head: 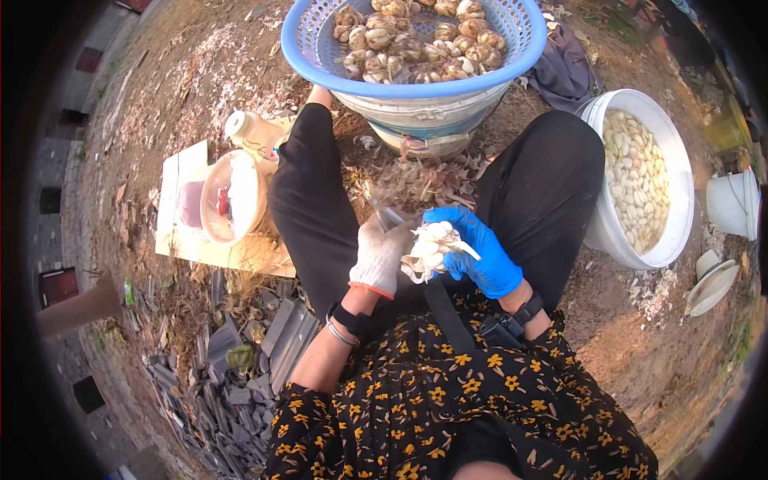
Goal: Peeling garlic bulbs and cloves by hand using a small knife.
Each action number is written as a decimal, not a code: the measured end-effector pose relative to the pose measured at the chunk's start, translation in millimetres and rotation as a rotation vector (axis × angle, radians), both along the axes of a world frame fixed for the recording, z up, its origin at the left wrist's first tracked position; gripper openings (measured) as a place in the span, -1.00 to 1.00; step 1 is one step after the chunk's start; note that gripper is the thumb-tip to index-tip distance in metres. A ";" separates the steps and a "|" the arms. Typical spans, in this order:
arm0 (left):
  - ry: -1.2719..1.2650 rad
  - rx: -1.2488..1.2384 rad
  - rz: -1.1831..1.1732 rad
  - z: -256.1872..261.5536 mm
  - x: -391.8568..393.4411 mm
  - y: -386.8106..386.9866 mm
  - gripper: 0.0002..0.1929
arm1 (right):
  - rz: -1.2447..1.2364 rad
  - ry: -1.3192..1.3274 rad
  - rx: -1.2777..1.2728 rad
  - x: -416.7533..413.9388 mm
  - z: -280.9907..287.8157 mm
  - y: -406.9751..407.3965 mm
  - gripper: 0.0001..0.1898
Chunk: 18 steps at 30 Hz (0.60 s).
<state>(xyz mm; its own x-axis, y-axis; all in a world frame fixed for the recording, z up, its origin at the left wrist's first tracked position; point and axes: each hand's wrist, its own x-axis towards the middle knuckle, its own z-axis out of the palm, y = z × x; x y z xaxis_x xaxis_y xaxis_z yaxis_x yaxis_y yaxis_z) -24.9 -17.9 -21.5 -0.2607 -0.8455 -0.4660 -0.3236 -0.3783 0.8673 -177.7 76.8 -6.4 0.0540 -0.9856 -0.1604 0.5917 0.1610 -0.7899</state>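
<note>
My left hand (379,255), in a white knitted glove, grips a small knife (391,215) whose blade points away from me. A partly peeled garlic bulb (433,245), with pale cloves and a stem stub, rests in my right hand (477,249), which wears a blue rubber glove. Both hands are close together above my lap. Beyond them, garlic skins (426,180) lie on the ground between my legs. A blue plastic basket (414,90) of unpeeled garlic bulbs sits on a bucket. To the right, a white bucket (681,198) holds many peeled cloves.
At left, a cardboard sheet (171,240) bears a small plastic basket (210,204); a capped plastic jar (255,132) is beside it. Broken roof tiles (288,336) are piled at lower left. A dark cloth (561,69) and another white bucket (735,204) are on the right.
</note>
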 end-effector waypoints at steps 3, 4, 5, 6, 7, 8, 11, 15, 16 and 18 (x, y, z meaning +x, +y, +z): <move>0.285 0.054 0.163 -2.4 3.9 -3.6 -0.83 | -0.041 0.054 0.006 -0.7 5.9 -1.9 -0.49; 0.301 -0.012 0.177 -3.2 7.0 -6.7 -0.80 | -0.038 0.055 0.004 -0.4 5.3 -2.6 -0.49; 0.417 -0.038 0.176 -0.7 13.3 -9.7 -0.79 | -0.064 0.085 0.005 0.3 3.3 -3.1 -0.47; 0.436 -0.057 0.198 7.2 14.5 -10.8 -0.80 | -0.089 0.112 0.005 2.0 0.7 -4.1 -0.46; 0.456 -0.075 0.216 17.2 13.7 -11.7 -0.80 | -0.089 0.112 0.005 3.2 -4.5 -5.3 -0.46; 0.494 -0.081 0.201 29.7 14.0 -11.0 -0.78 | -0.130 0.156 -0.040 4.8 -10.9 -6.7 -0.45; 0.540 -0.066 0.172 49.6 17.6 -7.6 -0.77 | -0.136 0.157 -0.007 7.5 -7.2 -8.2 -0.43; 0.433 -0.051 0.060 62.3 17.4 -1.8 -0.72 | -0.154 0.316 -0.055 8.2 -16.0 -9.2 -0.41; 0.465 -0.039 0.076 65.3 14.5 0.2 -0.72 | -0.149 0.314 -0.055 9.0 -16.4 -9.3 -0.41; 0.426 -0.055 0.075 68.1 12.4 1.2 -0.74 | -0.156 0.304 -0.057 10.1 -14.1 -10.0 -0.40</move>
<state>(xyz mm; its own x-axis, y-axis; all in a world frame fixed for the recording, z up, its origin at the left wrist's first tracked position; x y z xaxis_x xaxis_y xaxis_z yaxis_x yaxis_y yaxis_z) -12.4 -16.7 46.6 -0.3572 -0.8900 -0.2834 0.0943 -0.3362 0.9371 -167.7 66.7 -20.6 -0.1404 -0.9859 -0.0909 0.3415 0.0379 -0.9391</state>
